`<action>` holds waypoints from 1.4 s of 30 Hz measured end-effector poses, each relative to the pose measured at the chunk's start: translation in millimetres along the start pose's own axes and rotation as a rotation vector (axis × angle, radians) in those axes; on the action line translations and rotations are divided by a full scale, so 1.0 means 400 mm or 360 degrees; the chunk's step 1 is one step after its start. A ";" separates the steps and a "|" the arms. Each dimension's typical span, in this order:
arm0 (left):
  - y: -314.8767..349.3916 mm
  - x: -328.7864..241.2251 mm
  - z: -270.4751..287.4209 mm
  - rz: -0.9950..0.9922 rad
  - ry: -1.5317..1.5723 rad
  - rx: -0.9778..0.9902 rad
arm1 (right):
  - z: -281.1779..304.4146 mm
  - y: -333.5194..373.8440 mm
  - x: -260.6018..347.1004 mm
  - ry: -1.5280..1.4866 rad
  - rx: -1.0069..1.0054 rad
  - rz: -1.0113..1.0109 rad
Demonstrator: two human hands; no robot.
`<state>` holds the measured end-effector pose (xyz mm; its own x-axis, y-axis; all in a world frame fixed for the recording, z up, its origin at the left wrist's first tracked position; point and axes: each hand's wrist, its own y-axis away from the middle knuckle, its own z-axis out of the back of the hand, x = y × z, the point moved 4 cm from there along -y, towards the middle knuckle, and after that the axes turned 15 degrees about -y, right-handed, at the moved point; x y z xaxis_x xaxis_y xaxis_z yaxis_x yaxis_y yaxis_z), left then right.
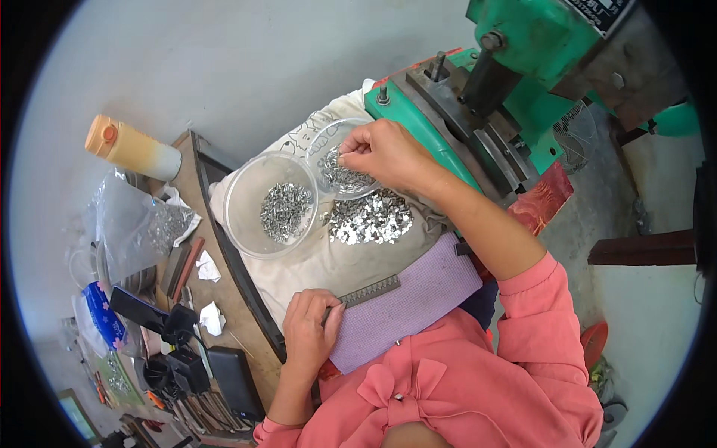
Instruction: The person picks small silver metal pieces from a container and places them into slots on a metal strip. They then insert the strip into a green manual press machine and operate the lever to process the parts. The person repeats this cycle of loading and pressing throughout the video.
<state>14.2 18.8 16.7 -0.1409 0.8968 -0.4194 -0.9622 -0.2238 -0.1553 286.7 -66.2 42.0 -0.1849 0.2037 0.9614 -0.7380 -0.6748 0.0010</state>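
Note:
My left hand [310, 321] is closed round one end of a dark metal strip [373, 289] with a row of notches, which rests along a purple textured mat [433, 284]. Above a small clear tub [323, 137] of metal bits, my right hand [388, 153] has its thumb and fingertips pressed together. Whatever is between those fingertips is too small to make out. To the tub's left stands a wider translucent tub [237, 220] with a heap of small metal parts [286, 213]. A loose pile of shiny flat metal pieces [373, 219] lies on the cloth just below the tubs.
A green press machine [426, 142] stands close by my right forearm. On the wooden table [216, 272] to the left are a yellow-and-white bottle [134, 147], a clear plastic bag [131, 224], a black case [234, 381] and several tools. A pale cloth [299, 276] lies under the tubs.

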 end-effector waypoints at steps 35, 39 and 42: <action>-0.457 -0.041 0.024 0.0269 0.0775 -0.0263 | -0.006 0.042 -0.037 -0.1562 -0.0078 -0.0394; -0.467 -0.016 0.005 0.0231 0.0764 -0.0315 | -0.008 0.044 -0.028 -0.1380 -0.0157 -0.0312; -0.471 -0.009 0.004 0.0215 0.0726 -0.0305 | -0.014 0.041 -0.031 -0.1242 -0.0174 -0.0287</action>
<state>195.6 58.5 48.9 -0.1042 0.6068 -0.7880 -0.8763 -0.4307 -0.2158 273.1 -75.9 28.4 0.4198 -0.2785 0.8638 -0.7801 -0.5972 0.1866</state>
